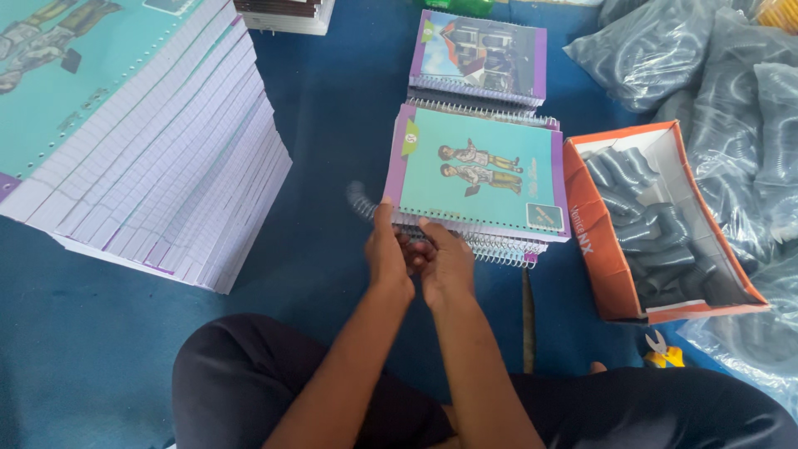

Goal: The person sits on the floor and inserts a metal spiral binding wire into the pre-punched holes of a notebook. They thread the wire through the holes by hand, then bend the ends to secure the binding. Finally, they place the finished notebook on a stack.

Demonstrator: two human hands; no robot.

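A: What are the hands doing?

B: Both meet at the near edge of the top notebook [475,173]. The left hand [387,249] has its thumb up against the cover's edge, fingers curled under. The right hand [446,264] is curled close beside it, the two touching. Between them they pinch a grey coil [361,202], a springy spiral that arcs out to the left of the notebook and is blurred.

A: So both grips are closed?

B: Closed, yes, on the coil, as far as I can see; the fingertips are tucked out of sight.

A: And the notebook?

B: It lies flat on top of a small stack [499,245] in front of the person's knees, on the blue floor [332,108]. Glossy teal cover, purple border, two cartoon figures. The books beneath show spiral bindings, ridged along the near edge.

A: What else is around?

B: Behind it, a second stack [480,58] with a picture cover. To the left, a tall fanned pile [150,158] of unbound ruled sheets, their edges stepped like stairs. To the right, an orange cardboard box [594,241] with grey coils inside, and clear plastic bags [731,91] full of more coils, crinkled and shiny. A thin dark rod [527,320] lies on the floor by the right forearm. A small yellow tool [662,352] sits near the box corner.
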